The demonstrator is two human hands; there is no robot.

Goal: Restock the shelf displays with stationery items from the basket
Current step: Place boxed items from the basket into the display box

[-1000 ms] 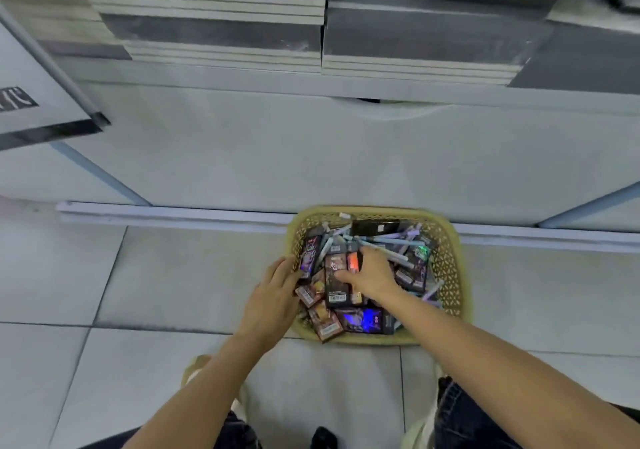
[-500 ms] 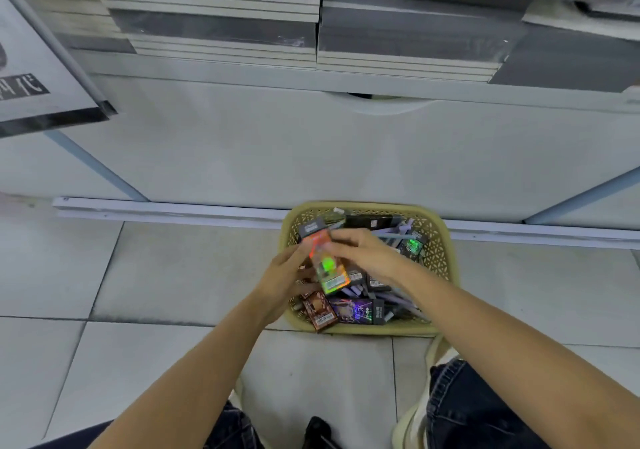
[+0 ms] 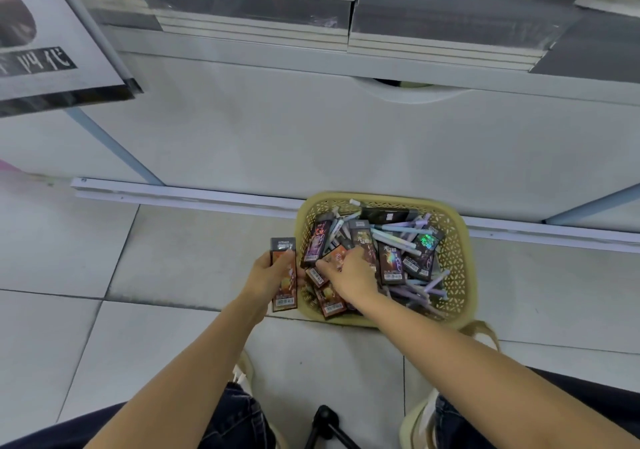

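Note:
A yellow plastic basket [image 3: 453,258] stands on the tiled floor against the shelf base. It holds several dark stationery packs [image 3: 390,261] and pastel pens [image 3: 401,240]. My left hand [image 3: 268,275] is just left of the basket, gripping an orange-and-black stationery pack [image 3: 284,275] held upright. My right hand [image 3: 349,277] reaches into the basket's left part, fingers curled around an orange pack [image 3: 334,256] lying among the others.
A white shelf base [image 3: 311,137] rises behind the basket, with stacked wrapped notebooks [image 3: 249,8] on the ledge above. A poster board [image 3: 52,50] juts out at upper left. My knees and shoes are at the bottom, with a black stand [image 3: 325,424] between them.
The pack lifted over the basket by both hands has passed to my left hand, which moved left of the basket. My right hand has gone back down into the packs.

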